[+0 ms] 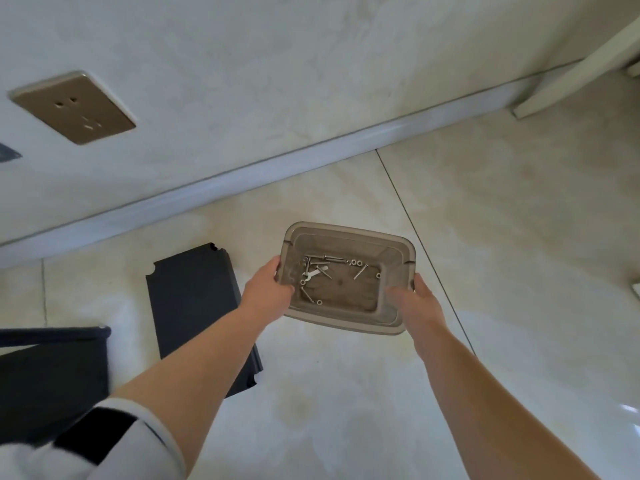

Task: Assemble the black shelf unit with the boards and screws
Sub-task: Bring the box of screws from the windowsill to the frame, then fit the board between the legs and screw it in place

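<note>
Both hands are holding a translucent grey plastic bin (349, 318) above the tiled floor (502, 254). Left hand (268, 289) is gripping the bin's left rim, fingers curled inside; right hand (414, 299) is gripping the right rim the same way. Loose screws (325, 263), washers and a small wrench (313, 274) are lying in the bin's bottom. Black board (194, 299) is lying flat on the floor left of the bin, near the baseboard (242, 181). More black shelf parts (52, 368) are sitting at far left, blurred. Wall socket (74, 107) is showing upper left.
</note>
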